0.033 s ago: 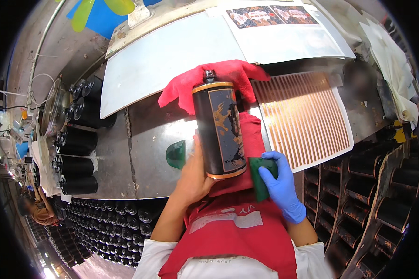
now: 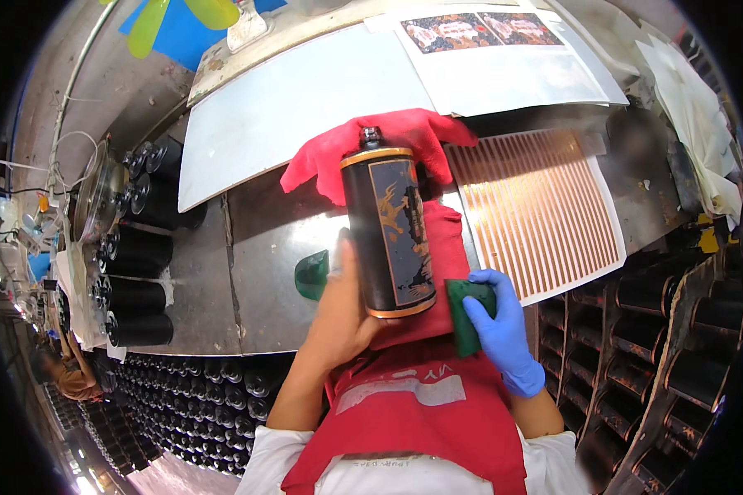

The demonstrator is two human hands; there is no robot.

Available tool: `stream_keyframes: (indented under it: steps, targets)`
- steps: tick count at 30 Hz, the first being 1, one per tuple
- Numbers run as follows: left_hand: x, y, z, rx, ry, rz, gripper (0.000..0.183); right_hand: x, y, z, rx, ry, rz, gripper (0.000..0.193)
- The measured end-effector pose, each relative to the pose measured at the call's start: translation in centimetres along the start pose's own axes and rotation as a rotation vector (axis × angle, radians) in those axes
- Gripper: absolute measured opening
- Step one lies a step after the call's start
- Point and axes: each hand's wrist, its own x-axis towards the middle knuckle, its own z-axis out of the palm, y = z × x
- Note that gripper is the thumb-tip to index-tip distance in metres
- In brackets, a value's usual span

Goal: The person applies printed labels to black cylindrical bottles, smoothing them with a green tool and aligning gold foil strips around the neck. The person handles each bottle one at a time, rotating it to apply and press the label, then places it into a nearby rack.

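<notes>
A black bottle (image 2: pixel 365 239) with gold bands and a dark panel of gold figures leans over a red cloth (image 2: pixel 322 161), neck pointing away from me. My bare left hand (image 2: pixel 343 309) grips it along its left side near the base. In a blue glove, my right hand (image 2: pixel 495 318) pinches a flat green scraper (image 2: pixel 464 330) between thumb and fingers, just right of the bottle's base and apart from it. Another green scraper-like piece (image 2: pixel 311 275) lies on the metal table (image 2: pixel 264 231), left of my left hand.
A sheet with copper-coloured stripes (image 2: pixel 545 214) lies to the right. Behind are a pale board (image 2: pixel 305 91) and a printed sheet (image 2: pixel 512 74). Several black bottles (image 2: pixel 140 289) lie at the table's left. Racks of dark bottles (image 2: pixel 619 371) stand at the lower right; more bottles (image 2: pixel 198 396) fill the lower left.
My right hand has shifted slightly right with the green scraper, widening the gap to the bottle. The bottle and left hand have barely moved.
</notes>
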Motion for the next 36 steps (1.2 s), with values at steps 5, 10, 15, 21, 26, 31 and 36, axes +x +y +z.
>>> stream_keyframes:
  steps: [5, 10, 15, 21, 26, 31, 36]
  targets:
    - [0.2, 3.6, 0.0, 0.414, 0.027, 0.119, 0.121, -1.1, -4.1, 1.3, -0.171, -0.064, -0.270, 0.033]
    - [0.7, 1.3, 0.8, 0.053, -0.001, 0.091, 0.122, 0.1, -1.2, 1.1, 0.047, -0.098, -0.030, 0.031]
    - [-0.3, -0.5, 1.0, -0.482, -0.001, -0.073, 0.111, 0.1, -0.9, 0.2, -0.003, 0.043, -0.036, 0.030]
    - [0.6, 1.9, 1.2, 0.234, 0.091, 0.216, 0.108, -1.4, -5.1, 2.6, -0.163, -0.060, -0.283, 0.029]
    - [0.0, 0.7, 0.8, -0.488, -0.108, -0.162, 0.121, 0.2, -0.6, 0.9, -0.021, -0.011, -0.023, 0.027]
    - [-0.3, 1.1, 0.9, 0.095, 0.141, 0.142, 0.110, -0.6, -2.6, 0.5, -0.030, 0.091, -0.109, 0.026]
    - [1.7, 3.2, 0.1, 0.489, 0.009, 0.220, 0.097, -0.8, -3.6, 2.1, -0.117, -0.081, -0.196, 0.030]
